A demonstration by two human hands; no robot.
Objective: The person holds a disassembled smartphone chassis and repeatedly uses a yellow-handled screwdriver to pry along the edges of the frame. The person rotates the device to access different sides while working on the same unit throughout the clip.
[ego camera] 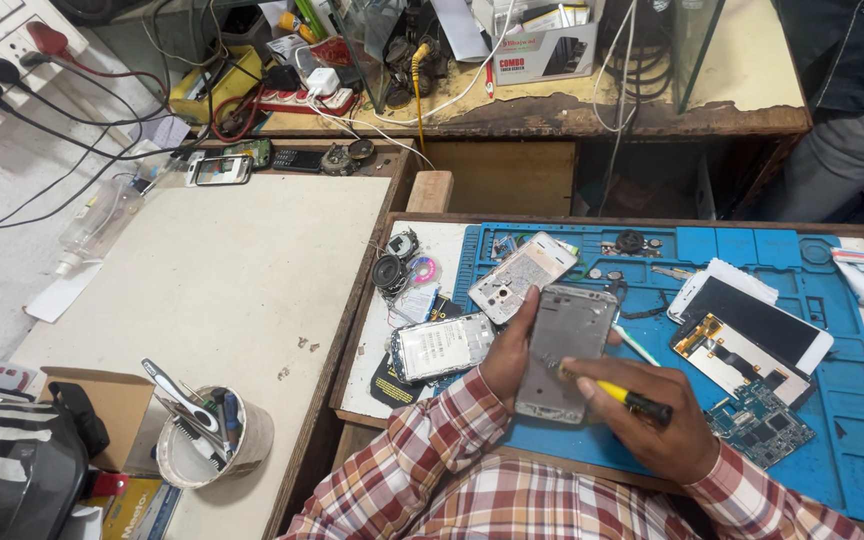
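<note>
While left hand grips phone frame, right hand with screwdriver

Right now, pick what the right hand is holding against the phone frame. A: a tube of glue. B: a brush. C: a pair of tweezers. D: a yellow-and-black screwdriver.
D: the right hand grips a yellow-and-black screwdriver with its tip on the grey phone frame, which the left hand holds over the blue work mat.
</note>
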